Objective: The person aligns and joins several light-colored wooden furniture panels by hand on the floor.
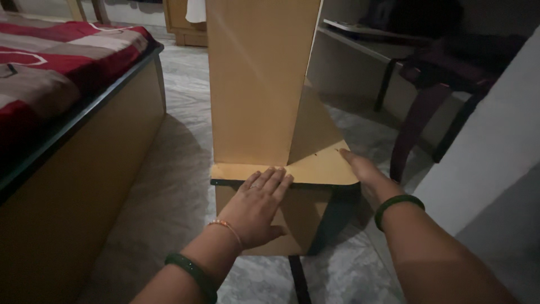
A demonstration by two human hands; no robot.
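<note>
Here, left to right, is what lies before you.

Bed (56,73): at your nine to ten o'clock, with a red, white and grey patterned cover (34,56) and a pale wooden side panel (84,186) dropping to the floor.

Floor (169,191): grey marbled stone, showing between the bed and the piece you are handling.

Left hand (257,205): at your twelve o'clock and close in, lying flat with fingers together and stretched forward, palm down on the front edge of the shelf; it grips nothing. A thin bead bracelet sits at the wrist and a green bangle (194,273) further up the arm.

Wooden unit (256,79): dead ahead at twelve o'clock, a tan board piece with a tall upright panel rising from a low horizontal shelf (315,169), and a slanted board behind the upright.

Right hand (360,169): at your one o'clock, fingers extended and resting along the shelf's right edge, open, not clamped on it; another green bangle circles that wrist.

Step in hand: by the look of it, you are bracing or steadying the unit with both palms.

Next move: any shifting would call for even pressure from both sides, since the upright stands tall over a narrow base.

Chair (433,84): dark, at two o'clock, beside a pale desk ledge (360,45).
</note>
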